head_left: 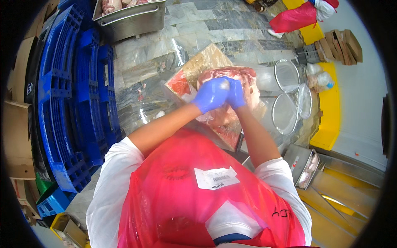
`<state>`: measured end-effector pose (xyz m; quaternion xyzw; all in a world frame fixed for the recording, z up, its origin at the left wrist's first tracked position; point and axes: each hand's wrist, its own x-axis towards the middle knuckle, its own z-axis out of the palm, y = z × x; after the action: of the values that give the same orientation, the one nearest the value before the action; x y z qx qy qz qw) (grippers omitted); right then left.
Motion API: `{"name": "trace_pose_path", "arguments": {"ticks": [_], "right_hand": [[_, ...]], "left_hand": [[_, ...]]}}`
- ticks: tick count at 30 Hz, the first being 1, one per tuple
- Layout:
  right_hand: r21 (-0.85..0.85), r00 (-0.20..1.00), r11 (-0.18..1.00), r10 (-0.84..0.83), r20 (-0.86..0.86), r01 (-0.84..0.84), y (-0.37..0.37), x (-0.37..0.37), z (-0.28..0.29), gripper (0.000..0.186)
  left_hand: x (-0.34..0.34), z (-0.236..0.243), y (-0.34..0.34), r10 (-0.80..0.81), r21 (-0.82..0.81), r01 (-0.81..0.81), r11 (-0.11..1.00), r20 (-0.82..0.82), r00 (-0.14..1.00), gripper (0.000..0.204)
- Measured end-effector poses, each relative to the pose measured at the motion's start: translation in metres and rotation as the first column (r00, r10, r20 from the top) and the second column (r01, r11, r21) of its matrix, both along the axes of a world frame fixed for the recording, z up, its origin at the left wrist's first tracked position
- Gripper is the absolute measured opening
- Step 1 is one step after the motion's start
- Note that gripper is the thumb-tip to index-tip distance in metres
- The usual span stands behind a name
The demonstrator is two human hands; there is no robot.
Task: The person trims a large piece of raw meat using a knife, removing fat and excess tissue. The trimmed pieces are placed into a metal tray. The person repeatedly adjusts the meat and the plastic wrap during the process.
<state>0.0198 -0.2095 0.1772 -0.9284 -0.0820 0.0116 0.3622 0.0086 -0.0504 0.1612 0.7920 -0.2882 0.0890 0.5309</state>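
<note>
Left hand (211,95) and right hand (236,94) meet over meat (249,82), fingers curled (blurred; can't tell what they pinch). Meat lies on box (208,57), hiding its right corner; hard tug might slide it off there, slick film (259,110) giving poor grip.

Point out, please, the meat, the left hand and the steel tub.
Meat (227,72): head view, red upper edge.
Left hand (211,94): head view, back of the blue glove.
Steel tub (134,24): head view, outer side wall.
</note>
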Motion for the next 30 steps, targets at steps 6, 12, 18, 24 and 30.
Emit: {"name": "trace_pose_path", "arguments": {"ticks": [6, 12, 18, 24, 30], "right_hand": [[-0.311, 1.000, 0.951, 0.005, 0.003, -0.004, 0.014, 0.023, -0.021, 0.035], [-0.310, 0.981, 0.950, -0.029, -0.193, -0.033, 0.028, 0.037, -0.026, 0.032], [-0.514, 0.996, 0.856, -0.012, 0.089, 0.056, 0.006, 0.056, -0.039, 0.031], [-0.166, 0.919, 0.926, -0.287, 0.269, 0.338, -0.030, 0.042, -0.063, 0.022], [0.791, 0.779, 0.207, -0.435, -0.453, 0.576, -0.032, -0.015, -0.015, 0.013]], "left_hand": [[-0.022, -0.049, 0.026, 0.358, 0.187, -0.306, 0.934, -0.458, 0.813, 0.065], [-0.023, -0.010, 0.020, 0.385, 0.397, -0.164, 0.903, -0.579, 0.719, 0.052], [0.024, -0.030, 0.012, 0.336, 0.452, -0.206, 0.868, -0.231, 0.913, 0.053], [0.044, 0.000, 0.007, 0.256, 0.569, 0.063, 0.820, -0.464, 0.848, 0.050], [-0.023, 0.000, 0.002, 0.108, 0.341, 0.071, 0.937, -0.479, 0.871, 0.044]]}}
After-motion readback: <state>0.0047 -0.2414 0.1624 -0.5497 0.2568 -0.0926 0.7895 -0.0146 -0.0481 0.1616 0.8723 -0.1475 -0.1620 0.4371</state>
